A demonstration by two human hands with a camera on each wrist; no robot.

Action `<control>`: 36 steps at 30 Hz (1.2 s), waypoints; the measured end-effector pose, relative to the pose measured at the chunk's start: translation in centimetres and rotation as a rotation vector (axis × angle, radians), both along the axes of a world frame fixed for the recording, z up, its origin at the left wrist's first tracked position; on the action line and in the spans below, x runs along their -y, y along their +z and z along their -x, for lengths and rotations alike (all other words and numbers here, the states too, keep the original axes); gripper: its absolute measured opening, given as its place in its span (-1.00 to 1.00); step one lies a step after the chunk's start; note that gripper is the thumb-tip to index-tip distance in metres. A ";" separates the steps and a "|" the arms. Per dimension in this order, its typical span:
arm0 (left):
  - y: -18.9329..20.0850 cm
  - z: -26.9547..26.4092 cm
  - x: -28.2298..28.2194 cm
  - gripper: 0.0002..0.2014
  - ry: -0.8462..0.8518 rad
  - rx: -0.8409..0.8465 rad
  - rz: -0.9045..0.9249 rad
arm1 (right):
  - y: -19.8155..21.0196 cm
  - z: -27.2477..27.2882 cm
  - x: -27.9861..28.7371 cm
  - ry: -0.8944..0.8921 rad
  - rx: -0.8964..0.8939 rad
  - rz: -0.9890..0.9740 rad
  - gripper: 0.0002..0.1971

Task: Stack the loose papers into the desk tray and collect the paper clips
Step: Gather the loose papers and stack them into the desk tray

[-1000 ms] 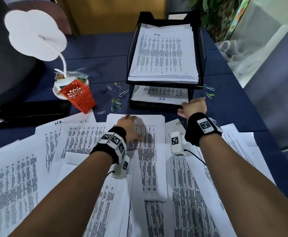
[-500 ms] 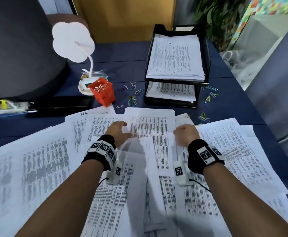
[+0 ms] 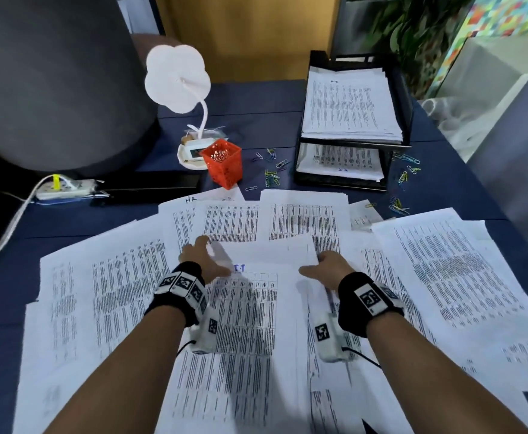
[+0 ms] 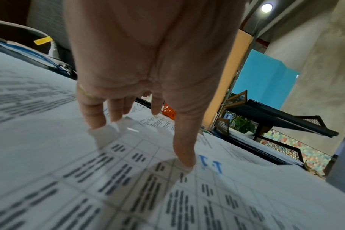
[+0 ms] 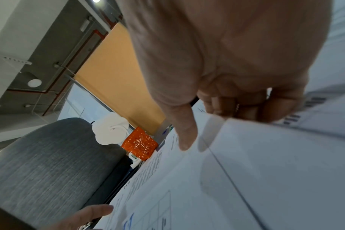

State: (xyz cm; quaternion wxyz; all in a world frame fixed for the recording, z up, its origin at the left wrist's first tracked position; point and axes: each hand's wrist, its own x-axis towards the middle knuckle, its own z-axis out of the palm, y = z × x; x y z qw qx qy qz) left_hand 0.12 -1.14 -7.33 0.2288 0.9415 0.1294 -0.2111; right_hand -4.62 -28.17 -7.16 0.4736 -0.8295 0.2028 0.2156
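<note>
Two hands worked one sheet (image 3: pixel 256 308) at the centre of the head view. The left hand (image 3: pixel 204 261) lay with extended fingers (image 4: pixel 184 149) pressing down on the sheet's far left corner, holding nothing. The right hand (image 3: pixel 325 264) had its fingers curled under the sheet's right edge with the thumb (image 5: pixel 184 133) above, apparently pinching it.

Around them, loose papers (image 3: pixel 444 261) covered the lower half of the frame, overlapping and unaligned. The desk tray (image 3: pixel 408 98), upper right, already carried a stack on each of its two tiers. Paper clips (image 3: pixel 270 175) lay scattered left and right of the tray, beside an orange mesh cup (image 3: pixel 222 164).

Judged progress: stacking partly done, many sheets left; clip collection apparently not begun.
</note>
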 end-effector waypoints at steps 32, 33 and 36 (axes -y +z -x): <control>-0.7 3.2 4.2 -0.76 0.218 0.230 0.745 | -0.5 2.8 0.5 -0.291 0.202 -0.277 -0.58; -0.6 3.2 4.2 -0.66 0.201 0.221 0.700 | -0.4 2.8 0.5 -0.333 0.223 -0.298 -0.59; -0.3 3.1 3.7 -0.44 0.187 0.209 0.679 | -0.3 2.6 0.7 -0.416 0.246 -0.385 -0.64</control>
